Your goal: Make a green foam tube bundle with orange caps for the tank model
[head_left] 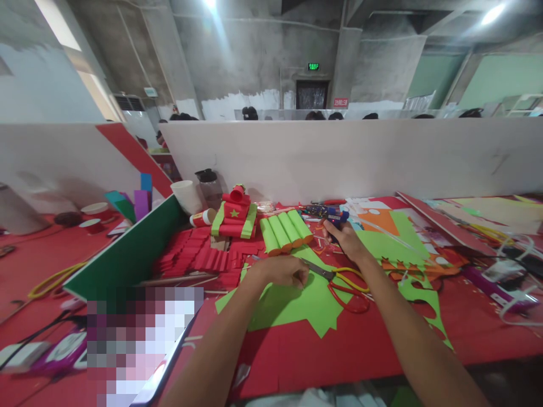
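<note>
My right hand (339, 234) is wrapped round a dark blue glue gun (324, 213), just right of several rolled green paper tubes (286, 230). Over the green paper sheets (288, 308) my left hand (288, 271) is closed with its fingers curled down; what they hold, if anything, is hidden. Scissors with yellow and red handles (350, 288) lie on the green paper, their blades pointing toward my left hand. Behind my left hand stands a red and green paper model (235, 213) with a star.
Folded red paper pieces (193, 251) lie at the left beside a green board (127, 254). A pixelated screen (156, 345) is at the front left. Cut green scraps (424, 294) lie at the right. A white partition (339, 158) stands behind.
</note>
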{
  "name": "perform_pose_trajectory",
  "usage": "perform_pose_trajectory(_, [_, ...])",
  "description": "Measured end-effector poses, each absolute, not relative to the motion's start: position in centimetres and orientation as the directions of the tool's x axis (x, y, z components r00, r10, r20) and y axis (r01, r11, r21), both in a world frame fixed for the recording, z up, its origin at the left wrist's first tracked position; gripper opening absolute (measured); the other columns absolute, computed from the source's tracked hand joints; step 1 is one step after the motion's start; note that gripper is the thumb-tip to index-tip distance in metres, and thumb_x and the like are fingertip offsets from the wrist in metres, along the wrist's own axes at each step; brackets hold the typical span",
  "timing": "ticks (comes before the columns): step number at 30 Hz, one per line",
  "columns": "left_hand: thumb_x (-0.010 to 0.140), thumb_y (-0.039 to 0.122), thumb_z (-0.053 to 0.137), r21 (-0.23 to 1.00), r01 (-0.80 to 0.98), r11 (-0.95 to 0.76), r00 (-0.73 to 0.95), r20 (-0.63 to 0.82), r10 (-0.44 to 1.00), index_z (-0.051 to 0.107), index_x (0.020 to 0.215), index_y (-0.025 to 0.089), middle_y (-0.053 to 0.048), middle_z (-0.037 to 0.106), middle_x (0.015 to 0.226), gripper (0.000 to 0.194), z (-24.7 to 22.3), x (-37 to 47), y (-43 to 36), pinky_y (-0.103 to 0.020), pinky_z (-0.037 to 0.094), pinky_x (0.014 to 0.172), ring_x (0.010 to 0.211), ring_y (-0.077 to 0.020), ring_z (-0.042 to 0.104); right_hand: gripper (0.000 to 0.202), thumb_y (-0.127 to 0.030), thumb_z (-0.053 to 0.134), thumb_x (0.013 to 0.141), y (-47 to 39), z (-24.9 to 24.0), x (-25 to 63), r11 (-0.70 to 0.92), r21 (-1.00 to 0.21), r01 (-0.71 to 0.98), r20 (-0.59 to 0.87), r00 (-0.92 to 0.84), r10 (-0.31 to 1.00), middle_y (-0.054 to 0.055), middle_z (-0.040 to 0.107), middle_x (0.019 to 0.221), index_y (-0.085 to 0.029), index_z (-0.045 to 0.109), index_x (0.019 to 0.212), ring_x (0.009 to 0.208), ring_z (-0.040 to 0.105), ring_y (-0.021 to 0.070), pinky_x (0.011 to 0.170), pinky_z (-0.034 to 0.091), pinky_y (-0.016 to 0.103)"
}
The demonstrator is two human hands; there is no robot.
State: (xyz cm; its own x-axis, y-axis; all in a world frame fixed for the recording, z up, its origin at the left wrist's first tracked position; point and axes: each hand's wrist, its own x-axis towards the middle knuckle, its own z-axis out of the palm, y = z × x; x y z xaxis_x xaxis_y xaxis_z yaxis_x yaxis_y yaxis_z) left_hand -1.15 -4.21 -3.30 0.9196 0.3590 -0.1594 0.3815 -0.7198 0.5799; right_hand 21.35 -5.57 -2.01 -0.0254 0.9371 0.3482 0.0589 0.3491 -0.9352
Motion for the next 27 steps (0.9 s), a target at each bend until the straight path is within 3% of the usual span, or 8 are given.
perform_pose_trajectory(10, [0.078, 0.018, 0.067, 0.576, 0.423, -0.699, 0.903, -0.208, 0.375, 0.069, 0.094, 0.021, 0.001, 0.071, 0.083, 0.016, -3.09, -1.19, -4.37, -0.019, 0.043, 0.059, 0.072, -0.0116, 0.063, 0.035, -0.053, 0.066, 0.082, -5.53, -2.28, 21.27, 0.334, -0.940, 0.068, 0.333, -0.023, 0.943, -0.001, 0.057, 0.060, -0.018, 0.062, 0.081, 0.051, 0.052, 0.0121, 0.050, 0.044, 0.026])
perform_pose_trajectory(21, [0.077, 0.016, 0.064, 0.577, 0.398, -0.713, 0.917, -0.220, 0.334, 0.067, 0.085, 0.017, 0.001, 0.067, 0.079, 0.008, -3.36, -1.25, -4.10, -0.020, 0.040, 0.057, 0.067, -0.0112, 0.059, 0.034, -0.052, 0.065, 0.082, -5.53, -2.28, 21.27, 0.338, -0.938, 0.074, 0.337, -0.038, 0.941, -0.001, 0.056, 0.059, -0.018, 0.062, 0.078, 0.051, 0.051, 0.0121, 0.051, 0.043, 0.026])
perform_pose_trajectory(24, [0.078, 0.013, 0.061, 0.674, 0.348, -0.651, 0.927, -0.146, 0.344, 0.065, 0.085, 0.017, -0.001, 0.067, 0.082, 0.008, -3.23, -1.42, -3.98, -0.021, 0.042, 0.062, 0.072, -0.0127, 0.060, 0.035, -0.052, 0.065, 0.082, -5.62, -2.20, 21.26, 0.333, -0.941, 0.055, 0.331, -0.043, 0.943, -0.001, 0.056, 0.060, -0.018, 0.060, 0.075, 0.051, 0.051, 0.0119, 0.051, 0.043, 0.027])
perform_pose_trajectory(27, [0.083, 0.017, 0.058, 0.787, 0.240, -0.568, 0.893, 0.051, 0.447, 0.061, 0.087, 0.017, -0.003, 0.065, 0.084, 0.005, -2.68, -1.39, -3.88, -0.023, 0.045, 0.067, 0.076, -0.0142, 0.059, 0.031, -0.049, 0.067, 0.081, -5.86, -2.03, 21.06, 0.336, -0.941, 0.033, 0.335, -0.031, 0.942, -0.002, 0.055, 0.060, -0.018, 0.063, 0.082, 0.052, 0.051, 0.0118, 0.054, 0.043, 0.027])
